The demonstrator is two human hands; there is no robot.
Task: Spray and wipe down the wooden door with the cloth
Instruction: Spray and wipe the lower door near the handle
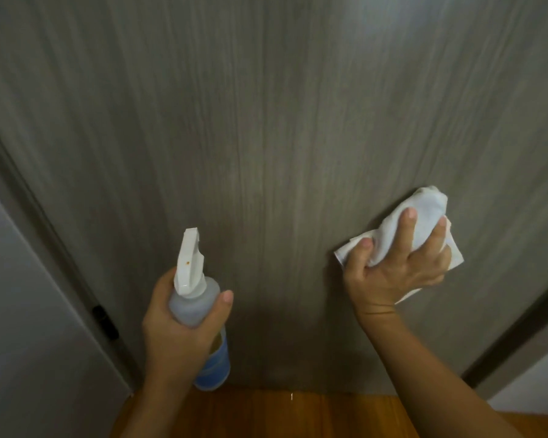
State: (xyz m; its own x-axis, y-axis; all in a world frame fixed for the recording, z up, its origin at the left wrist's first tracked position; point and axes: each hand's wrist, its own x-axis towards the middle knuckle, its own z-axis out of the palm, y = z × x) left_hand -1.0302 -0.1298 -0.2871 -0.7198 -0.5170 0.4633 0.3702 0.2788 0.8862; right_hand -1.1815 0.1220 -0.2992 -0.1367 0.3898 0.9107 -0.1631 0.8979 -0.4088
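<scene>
Pressing the cloth [418,229] to the door [266,137], right hand [396,267] clutches it; left hand [178,324] grips spray bottle [196,298].

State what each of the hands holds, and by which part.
Left hand grips the spray bottle around its neck and shoulder. Right hand clutches the bunched white cloth at its middle.

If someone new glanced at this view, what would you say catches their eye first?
Most striking is the crumpled white cloth, held by the right hand against the grey wood-grain door at the right. Next is the translucent spray bottle with the white trigger nozzle, gripped by the left hand at lower centre-left, nozzle aimed up towards the door. A strip of orange-brown wooden floor shows below.
</scene>
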